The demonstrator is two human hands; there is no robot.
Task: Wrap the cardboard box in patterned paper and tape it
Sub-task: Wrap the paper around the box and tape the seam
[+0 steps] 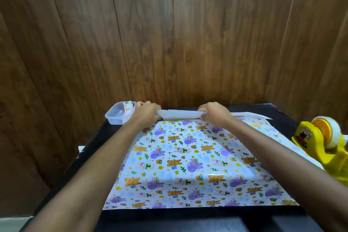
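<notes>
A sheet of patterned paper (188,165) with bears, purple animals and rainbows lies spread over the black table (90,145), bulging in the middle as if something sits under it; no cardboard box shows. At the far edge the paper is turned up, showing its white underside (180,114). My left hand (146,112) pinches that white fold at its left end. My right hand (214,113) grips the same fold further right. Both forearms reach across the sheet.
A clear plastic tub (116,117) with a small packet inside stands at the table's far left corner. A yellow tape dispenser (323,145) with a roll of clear tape sits at the right edge. A wood-panelled wall (169,34) rises directly behind the table.
</notes>
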